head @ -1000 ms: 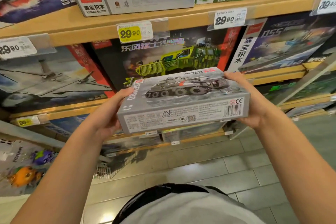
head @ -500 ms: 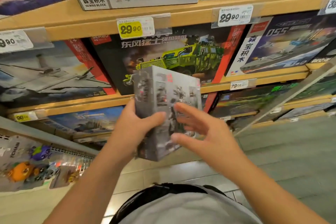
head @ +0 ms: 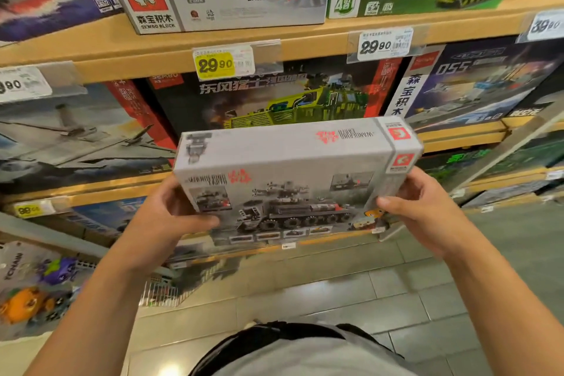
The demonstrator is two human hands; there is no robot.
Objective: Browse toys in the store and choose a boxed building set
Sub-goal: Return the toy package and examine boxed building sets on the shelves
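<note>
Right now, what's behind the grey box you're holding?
Behind the grey box stands a shelf box showing a green truck; its lower part is covered, as are lower shelf boxes.

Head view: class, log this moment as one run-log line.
grey boxed set | left hand grips left end | right hand grips right end | front faces camera | shelf behind
</note>
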